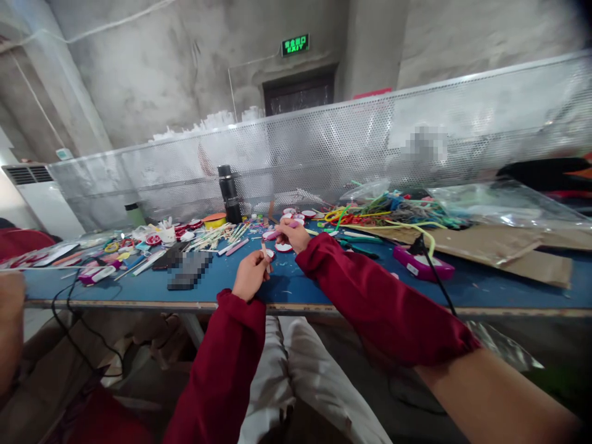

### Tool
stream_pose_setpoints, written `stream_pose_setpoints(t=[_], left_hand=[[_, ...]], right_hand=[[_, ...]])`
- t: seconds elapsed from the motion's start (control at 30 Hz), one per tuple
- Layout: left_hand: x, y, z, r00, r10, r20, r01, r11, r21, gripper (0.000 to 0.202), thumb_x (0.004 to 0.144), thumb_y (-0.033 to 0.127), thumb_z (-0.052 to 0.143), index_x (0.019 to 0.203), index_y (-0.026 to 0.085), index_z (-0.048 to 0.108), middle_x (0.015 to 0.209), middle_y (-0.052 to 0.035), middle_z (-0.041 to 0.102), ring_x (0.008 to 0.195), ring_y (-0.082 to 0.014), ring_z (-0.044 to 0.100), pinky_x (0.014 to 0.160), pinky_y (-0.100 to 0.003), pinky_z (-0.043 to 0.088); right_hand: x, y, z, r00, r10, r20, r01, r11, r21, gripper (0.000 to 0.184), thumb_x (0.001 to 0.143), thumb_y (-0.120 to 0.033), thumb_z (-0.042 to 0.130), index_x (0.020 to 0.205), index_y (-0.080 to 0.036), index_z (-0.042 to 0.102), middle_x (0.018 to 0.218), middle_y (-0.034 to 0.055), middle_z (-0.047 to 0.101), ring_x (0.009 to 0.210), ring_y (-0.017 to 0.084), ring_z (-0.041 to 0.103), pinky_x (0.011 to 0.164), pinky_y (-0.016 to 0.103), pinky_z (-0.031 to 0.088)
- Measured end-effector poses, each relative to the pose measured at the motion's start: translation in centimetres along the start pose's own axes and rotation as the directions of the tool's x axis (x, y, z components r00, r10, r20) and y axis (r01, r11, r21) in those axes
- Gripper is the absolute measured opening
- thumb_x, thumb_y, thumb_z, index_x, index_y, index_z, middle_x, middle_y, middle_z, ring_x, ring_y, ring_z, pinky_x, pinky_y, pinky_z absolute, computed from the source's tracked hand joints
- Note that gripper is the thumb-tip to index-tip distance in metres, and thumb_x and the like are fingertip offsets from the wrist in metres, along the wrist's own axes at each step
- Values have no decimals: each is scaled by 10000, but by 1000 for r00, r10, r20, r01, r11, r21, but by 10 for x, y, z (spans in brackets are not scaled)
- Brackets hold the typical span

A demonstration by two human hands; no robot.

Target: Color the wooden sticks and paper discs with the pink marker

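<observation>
My left hand point(250, 274) rests near the front edge of the blue table point(324, 290), its fingers pinched on a thin pale stick point(265, 256) with a small red-and-white round piece at its tip. A little farther in, my right hand point(294, 235) is closed round a pink pen-like tool point(274, 234) that points left. A red-and-white round piece point(283, 247) lies on the table just below my right hand. Both arms wear dark red sleeves.
A black flask point(230, 193) stands at the back. Sticks and round pieces point(217, 235) litter the left, coloured cords point(393, 209) and cardboard point(509, 246) the right. A purple device point(423, 262) with a black cable lies right. A perforated metal screen point(324, 154) backs the table. Another person's arm point(10, 327) shows far left.
</observation>
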State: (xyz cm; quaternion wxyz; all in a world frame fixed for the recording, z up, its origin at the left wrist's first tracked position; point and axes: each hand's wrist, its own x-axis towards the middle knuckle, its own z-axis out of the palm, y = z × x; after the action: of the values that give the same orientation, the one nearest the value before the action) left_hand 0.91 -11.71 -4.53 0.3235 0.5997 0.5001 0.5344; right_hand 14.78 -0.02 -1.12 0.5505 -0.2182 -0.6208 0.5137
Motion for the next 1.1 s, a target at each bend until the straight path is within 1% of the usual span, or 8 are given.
stream_pose_setpoints(t=[0.13,0.33,0.53,0.67,0.77,0.9,1.1], left_hand=[[-1,1,1,1000,10,-20,-10,1000,0,186,840,359,598,792,181,577,624,16,631,435,-86,504,453,-205,369],[-2,2,0,1000,6,-2,-6,1000,2,179,844,357,570,793,186,567,626,25,620,429,-85,497,449,-207,358],[-1,-2,-1,1000,22,-11,-21,999,29,190,842,360,556,776,183,572,637,22,632,432,-83,488,457,-209,356],[-2,1,-1,1000,15,7,-15,1000,23,184,840,356,562,785,181,572,625,23,622,428,-85,486,451,-210,348],[-2,3,0,1000,2,2,-2,1000,25,164,832,343,570,791,185,574,623,23,624,429,-87,489,450,-211,346],[-2,3,0,1000,-13,3,13,1000,26,168,824,358,590,803,191,584,624,22,631,432,-93,495,451,-213,354],[-2,1,0,1000,-3,5,2,1000,23,160,825,347,591,794,191,581,623,17,634,432,-95,498,452,-214,362]], right_hand=[[-1,-1,0,1000,-24,-4,24,1000,-9,323,695,-417,712,620,-229,460,475,-34,588,425,109,506,430,223,404],[-2,-5,1,999,49,1,-49,999,8,355,651,-412,746,615,-234,440,456,-42,583,411,113,515,419,221,407],[-3,-5,2,1000,25,-1,-25,999,28,350,667,-425,746,622,-231,457,463,-44,597,410,109,527,424,220,424],[-3,-6,1,999,34,-2,-34,999,33,367,662,-431,754,625,-232,447,454,-51,590,400,104,516,426,217,426],[-2,-6,0,1000,31,6,-31,999,24,360,654,-416,752,628,-233,444,449,-52,586,403,106,513,416,215,408],[-2,-7,-1,1000,19,-8,-19,1000,5,361,652,-424,750,626,-234,444,458,-53,593,410,107,516,424,217,412],[-2,-10,-3,1000,11,0,-11,1000,23,384,652,-442,758,604,-234,439,469,-50,600,407,102,524,428,220,419]])
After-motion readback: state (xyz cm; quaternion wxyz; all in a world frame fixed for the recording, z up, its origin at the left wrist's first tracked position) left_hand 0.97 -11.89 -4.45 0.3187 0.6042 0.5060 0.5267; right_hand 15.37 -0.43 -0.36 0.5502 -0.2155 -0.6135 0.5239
